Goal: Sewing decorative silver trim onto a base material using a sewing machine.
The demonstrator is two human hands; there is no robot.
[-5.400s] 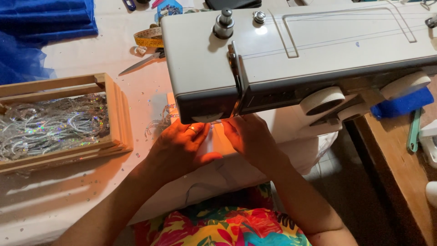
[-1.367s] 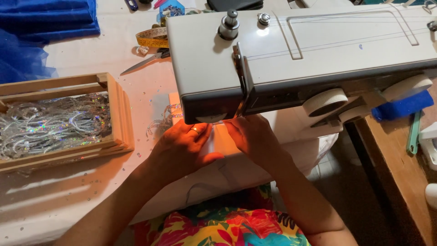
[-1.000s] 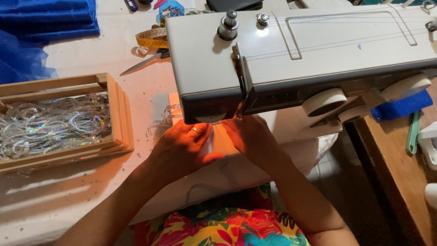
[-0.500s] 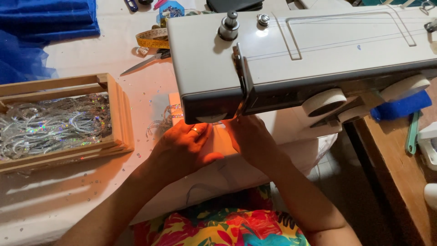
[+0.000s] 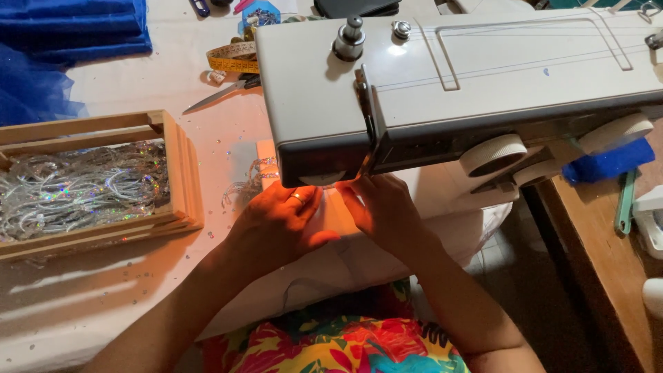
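Table (image 5: 138, 90) with sewing machine (image 5: 483, 76), wooden tray (image 5: 183, 179)

A white sewing machine (image 5: 469, 83) stood on the table (image 5: 103, 304), its lamp glowing orange. Under its head, the left hand (image 5: 280, 224) and right hand (image 5: 380, 207) pressed flat on pale fabric (image 5: 331, 262), fingertips close together. Near the table's left edge sat a wooden tray (image 5: 181, 173) of shiny silver strips; scissors (image 5: 221, 93) lay toward the far edge.

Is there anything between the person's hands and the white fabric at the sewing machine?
Nothing visible. The left hand and right hand both rest directly on the white fabric just in front of the sewing machine. The machine's head overhangs the fingertips and hides the needle area.
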